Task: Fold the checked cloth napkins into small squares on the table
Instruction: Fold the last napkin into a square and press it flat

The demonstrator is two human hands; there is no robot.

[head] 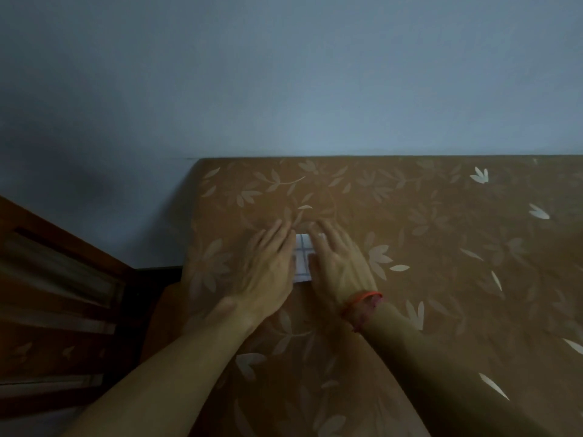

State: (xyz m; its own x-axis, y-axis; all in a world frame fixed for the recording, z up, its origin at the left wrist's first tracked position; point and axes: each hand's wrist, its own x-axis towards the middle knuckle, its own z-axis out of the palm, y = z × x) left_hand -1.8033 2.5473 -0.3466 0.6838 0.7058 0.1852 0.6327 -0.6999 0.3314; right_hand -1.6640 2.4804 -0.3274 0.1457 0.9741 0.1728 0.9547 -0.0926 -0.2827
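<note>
I see 2 hands lying flat on the napkin (302, 257), side by side. The left hand (268, 266) covers its 9 o'clock side and the right hand (339, 263) covers its 3 o'clock side. The fingers are straight, point to 12 o'clock and press down; they pinch nothing. Only a thin white strip with grey checks shows between them. The napkin is small and folded, and it lies on the table (441, 247) with its brown leaf cover. A red string (362, 302) goes round the right wrist. A wooden chair (63, 294) stands at 9 o'clock and a blue wall (284, 74) at 12 o'clock
</note>
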